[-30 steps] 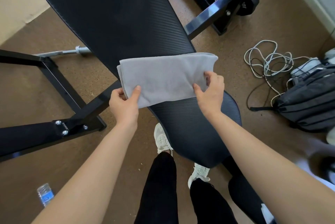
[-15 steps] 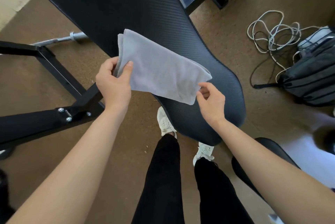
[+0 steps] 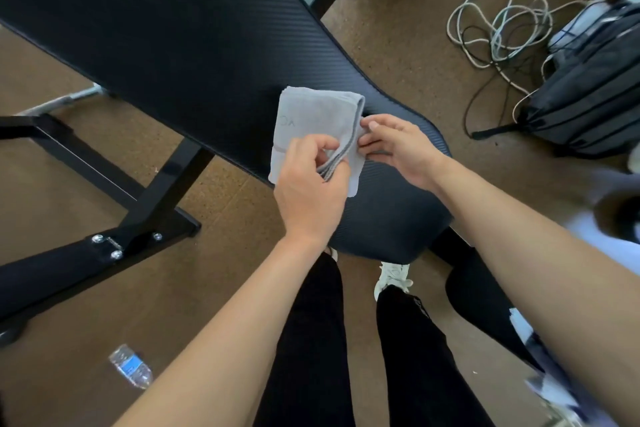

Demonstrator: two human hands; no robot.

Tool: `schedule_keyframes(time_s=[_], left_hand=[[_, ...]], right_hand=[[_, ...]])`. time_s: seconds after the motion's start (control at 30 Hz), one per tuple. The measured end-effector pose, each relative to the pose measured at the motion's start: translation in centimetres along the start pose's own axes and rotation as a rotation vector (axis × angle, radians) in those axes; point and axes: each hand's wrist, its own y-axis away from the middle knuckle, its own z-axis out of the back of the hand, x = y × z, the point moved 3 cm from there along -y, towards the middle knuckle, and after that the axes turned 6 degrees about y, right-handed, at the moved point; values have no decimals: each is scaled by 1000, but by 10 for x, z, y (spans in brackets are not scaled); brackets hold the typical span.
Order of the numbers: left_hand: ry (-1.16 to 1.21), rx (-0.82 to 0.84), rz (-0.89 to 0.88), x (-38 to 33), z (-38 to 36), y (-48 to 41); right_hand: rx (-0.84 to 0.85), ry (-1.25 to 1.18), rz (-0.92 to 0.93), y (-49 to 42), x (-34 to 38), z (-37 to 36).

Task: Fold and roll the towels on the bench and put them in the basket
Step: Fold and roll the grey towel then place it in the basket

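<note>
Towel: a grey towel (image 3: pixel 313 122), folded into several layers, was held over the narrow end of the black padded surface (image 3: pixel 180 46).
Left hand: the left hand (image 3: pixel 311 191) pinched the stacked edges near the towel's lower corner.
Right hand: the right hand (image 3: pixel 398 146) gripped the towel's right edge with its fingertips.
Floor: a water bottle (image 3: pixel 131 366), coiled cables (image 3: pixel 498 25) and a dark bag (image 3: pixel 595 87) lay on the brown floor.

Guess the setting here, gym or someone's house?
Probably a home or small gym corner: a padded black weight bench on a steel frame, a barbell end on brown flooring, plus a backpack.
</note>
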Motion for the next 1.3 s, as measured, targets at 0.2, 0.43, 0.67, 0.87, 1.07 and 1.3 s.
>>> schedule_keyframes(time_s=[0.2,0.43,0.67,0.87,1.07,1.3], left_hand=[[-100,98,-12,13,-46,11],[-139,248,-38,33,-70,8],[-217,211,-208,28,-37,-1],[-361,42,-19,49,5,-15],[-323,199,88,59,-3,-9],[-133,269,3,63,-4,-19]], right_hand=[[111,-65,-69,-3,-4,7],[147,-55,32,3,-1,2],[-401,400,228,7,-7,-12],[-565,960,487,10,10,-19],[-246,925,520,1,32,-32],[-52,950,278,1,11,-18]])
